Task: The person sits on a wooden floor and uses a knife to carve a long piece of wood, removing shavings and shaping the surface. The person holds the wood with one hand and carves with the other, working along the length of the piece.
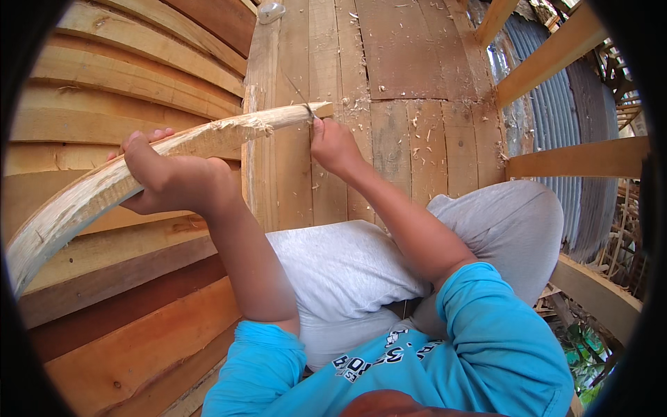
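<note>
A long, pale, peeled wooden pole (83, 194) runs from the left rim toward the middle, its far end cut to a narrow tip. My left hand (170, 174) is wrapped round it partway along. Near the tip, my right hand (335, 146) is closed on a knife (300, 95), whose thin dark blade crosses the pole. The handle is hidden in my fist. Curled shavings and rough splinters cling to the pole between my two hands.
Wood shavings are scattered over the plank floor (392, 125). A board wall (104, 90) stands close on the left. Timber rails (577, 158) and corrugated metal sheets (549, 97) line the right side. A small clear container (271, 12) sits at the far end.
</note>
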`<state>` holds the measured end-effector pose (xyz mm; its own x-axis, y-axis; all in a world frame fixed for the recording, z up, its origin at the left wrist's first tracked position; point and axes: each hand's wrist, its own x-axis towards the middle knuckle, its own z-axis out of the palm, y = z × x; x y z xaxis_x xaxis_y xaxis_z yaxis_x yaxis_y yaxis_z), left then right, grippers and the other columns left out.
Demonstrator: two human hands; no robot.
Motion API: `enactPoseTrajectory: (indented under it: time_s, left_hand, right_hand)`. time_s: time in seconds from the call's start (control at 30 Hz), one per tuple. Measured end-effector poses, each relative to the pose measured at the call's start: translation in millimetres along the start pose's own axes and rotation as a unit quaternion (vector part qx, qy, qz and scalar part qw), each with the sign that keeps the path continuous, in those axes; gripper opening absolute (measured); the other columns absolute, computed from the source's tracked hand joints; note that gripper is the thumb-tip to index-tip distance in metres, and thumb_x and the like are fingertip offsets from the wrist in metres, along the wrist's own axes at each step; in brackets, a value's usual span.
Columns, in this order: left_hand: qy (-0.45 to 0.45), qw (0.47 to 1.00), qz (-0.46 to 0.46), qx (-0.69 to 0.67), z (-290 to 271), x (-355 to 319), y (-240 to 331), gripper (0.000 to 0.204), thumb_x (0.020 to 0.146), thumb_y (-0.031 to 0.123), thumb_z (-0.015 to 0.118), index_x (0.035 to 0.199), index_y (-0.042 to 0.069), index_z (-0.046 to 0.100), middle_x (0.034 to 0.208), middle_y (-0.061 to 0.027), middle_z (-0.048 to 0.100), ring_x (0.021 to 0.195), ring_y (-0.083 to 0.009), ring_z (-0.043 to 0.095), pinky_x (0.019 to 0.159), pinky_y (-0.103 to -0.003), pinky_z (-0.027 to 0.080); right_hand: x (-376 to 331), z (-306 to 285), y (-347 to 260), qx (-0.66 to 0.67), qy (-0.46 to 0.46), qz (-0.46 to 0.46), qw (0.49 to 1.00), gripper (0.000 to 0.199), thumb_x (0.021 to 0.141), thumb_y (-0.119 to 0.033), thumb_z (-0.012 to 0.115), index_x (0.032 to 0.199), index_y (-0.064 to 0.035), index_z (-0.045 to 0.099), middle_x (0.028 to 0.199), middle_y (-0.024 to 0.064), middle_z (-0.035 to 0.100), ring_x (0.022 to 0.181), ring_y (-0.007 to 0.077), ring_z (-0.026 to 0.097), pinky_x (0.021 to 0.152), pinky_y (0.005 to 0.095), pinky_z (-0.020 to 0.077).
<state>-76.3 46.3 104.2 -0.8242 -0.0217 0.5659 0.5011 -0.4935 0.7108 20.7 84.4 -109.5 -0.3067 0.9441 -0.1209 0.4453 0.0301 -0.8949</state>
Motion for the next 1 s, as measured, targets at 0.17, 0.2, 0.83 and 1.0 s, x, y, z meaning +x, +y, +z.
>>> enactPoseTrajectory:
  time_s: [0.17, 0.2, 0.83, 1.0]
  left_hand:
    - [0.02, 1.0, -0.008, 0.0, 5, 5, 1, 0.038, 0.08, 0.005, 0.057, 0.114, -0.005, 0.044, 0.078, -0.0078, 0.054, 0.065, -0.0146, 0.051, 0.065, -0.029, 0.045]
    - [0.008, 1.0, -0.003, 0.0, 3, 5, 1, 0.039, 0.08, 0.005, 0.057, 0.115, -0.005, 0.044, 0.078, -0.0078, 0.054, 0.066, -0.0146, 0.051, 0.065, -0.029, 0.045]
    - [0.0, 0.998, 0.049, 0.026, -8, 12, -11, 0.029, 0.082, 0.002, 0.057, 0.107, -0.004, 0.045, 0.077, -0.0065, 0.055, 0.066, -0.0135, 0.051, 0.072, -0.028, 0.047]
    - [-0.015, 1.0, 0.01, -0.016, -5, 10, -9, 0.031, 0.078, 0.002, 0.059, 0.105, -0.001, 0.044, 0.084, -0.0102, 0.053, 0.067, -0.0188, 0.053, 0.063, -0.032, 0.048]
  right_hand:
    - [4, -6, -27, 0.008, -0.043, -0.034, 0.998, 0.048, 0.104, -0.027, 0.035, 0.085, 0.0064, 0.062, 0.079, 0.0322, 0.063, 0.084, 0.0507, 0.062, 0.078, 0.0552, 0.0495]
    - [-9, -12, -49, 0.014, -0.044, -0.076, 0.996, 0.048, 0.104, -0.028, 0.034, 0.084, 0.0067, 0.062, 0.079, 0.0321, 0.063, 0.084, 0.0507, 0.062, 0.077, 0.055, 0.0495]
    - [-12, -8, -48, 0.046, -0.032, -0.087, 0.995, 0.048, 0.102, -0.028, 0.037, 0.081, 0.008, 0.061, 0.084, 0.0353, 0.062, 0.084, 0.0524, 0.061, 0.079, 0.0559, 0.0487]
    - [12, -9, 1, 0.028, -0.008, -0.046, 0.999, 0.045, 0.102, -0.027, 0.038, 0.084, 0.0065, 0.061, 0.08, 0.0335, 0.062, 0.081, 0.0516, 0.061, 0.076, 0.0564, 0.0481]
